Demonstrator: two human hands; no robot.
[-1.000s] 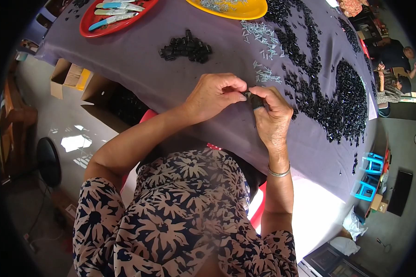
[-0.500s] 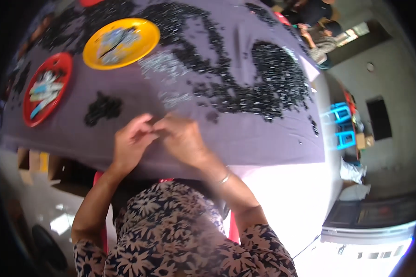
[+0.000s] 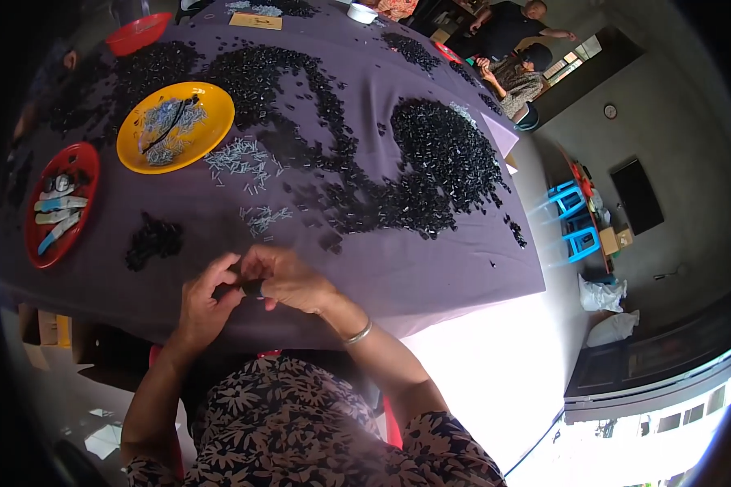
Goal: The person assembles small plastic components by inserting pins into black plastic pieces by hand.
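Above the near edge of the purple-covered table, my left hand (image 3: 201,305) and my right hand (image 3: 291,281) meet, fingertips pinched around a small black piece (image 3: 253,287). Fingers cover most of that piece, so its exact shape is hard to make out. Just left of my hands lies a little heap of black parts (image 3: 154,241). Beyond my fingers, thin pale grey pins (image 3: 265,218) are scattered on the cloth, with a larger group of them (image 3: 242,162) farther back. A big spread of small black parts (image 3: 443,162) covers the table's right side.
A yellow plate (image 3: 218,134) holds pale pins and a dark strip. Box cutters lie in a red tray (image 3: 91,174) at left. Farther off are a red basin (image 3: 142,34), a white bowl (image 3: 362,13) and other people (image 3: 518,81). Blue stools (image 3: 581,243) stand at right.
The view has shifted, so more of the far table shows. My fingers have changed their hold, and a black piece now shows between my hands.
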